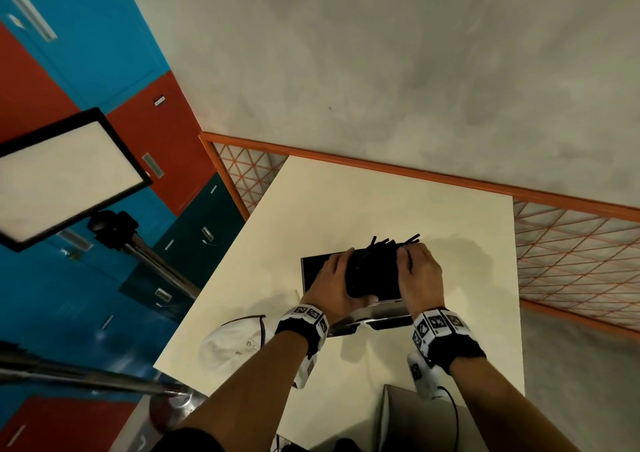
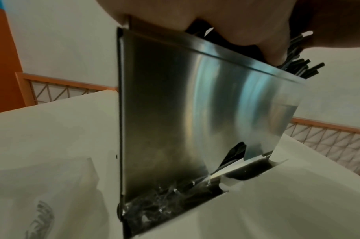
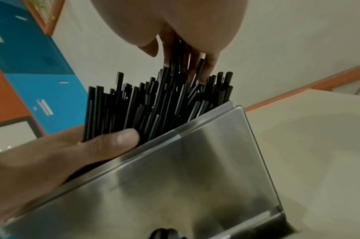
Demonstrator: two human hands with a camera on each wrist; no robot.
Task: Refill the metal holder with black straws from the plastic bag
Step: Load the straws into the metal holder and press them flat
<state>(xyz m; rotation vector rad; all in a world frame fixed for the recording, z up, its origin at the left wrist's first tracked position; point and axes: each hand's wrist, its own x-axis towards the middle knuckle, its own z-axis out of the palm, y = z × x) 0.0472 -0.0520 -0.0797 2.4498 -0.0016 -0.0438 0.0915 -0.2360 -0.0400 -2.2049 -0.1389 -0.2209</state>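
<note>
plastic bag (image 1: 235, 346) lies flat at table (image 1: 346, 195) left edge | left hand (image 1: 334, 283) fingers curled round black straws (image 3: 154, 103), thumb pressed to them | metal holder (image 2: 195, 113) upright mid-table, straws standing inside | right hand (image 1: 420, 271) fingertips among straw tops, apparently pinching some

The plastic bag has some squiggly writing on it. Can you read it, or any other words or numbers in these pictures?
No text here can be read.
Plastic bag: a small grey print, too blurred to read.
Red locker door's small label: too small to read.
Blue locker door's label: blurred.
Wristbands: black-and-white square patterns, no words.
Metal holder and black straws: no writing visible.
</note>
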